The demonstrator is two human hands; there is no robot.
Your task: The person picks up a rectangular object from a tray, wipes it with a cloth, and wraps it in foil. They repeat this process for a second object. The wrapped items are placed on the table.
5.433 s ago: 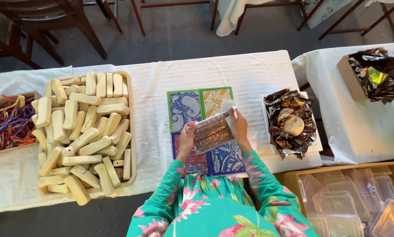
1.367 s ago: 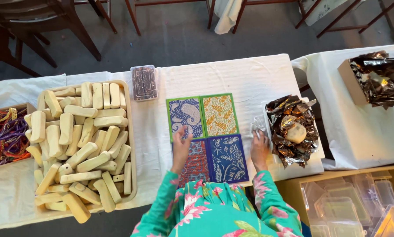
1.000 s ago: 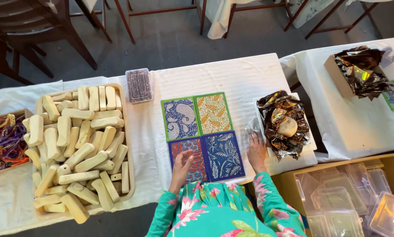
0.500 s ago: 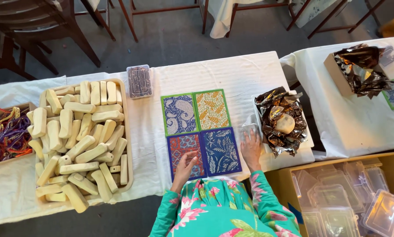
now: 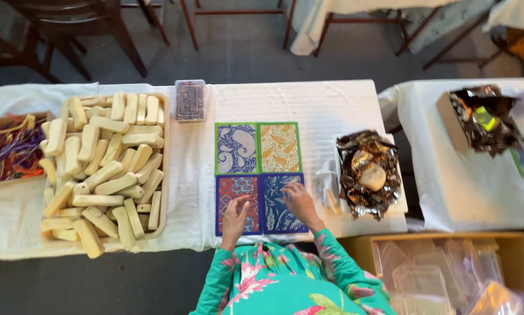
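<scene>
Both my hands lie on a square patchwork mat [image 5: 279,149] of four patterned panels, spread on the white tablecloth. My left hand [image 5: 236,213] rests with fingers apart on the red panel at the near left. My right hand [image 5: 300,201] rests flat on the dark blue panel at the near right. Neither hand holds anything. A small clear box with dark contents [image 5: 190,100] sits at the table's far edge, left of the mat.
A shallow tray [image 5: 164,169] heaped with pale bars is at my left, beyond it a box of coloured ribbons [image 5: 8,153]. A foil-lined box [image 5: 368,172] stands right of the mat, another foil box [image 5: 478,116] on the neighbouring table. A carton of clear lids [image 5: 448,274] sits below.
The small filled box that I held over the mat now stands at the table's far edge. My hands came down onto the mat, and the right one moved in from the table's right side.
</scene>
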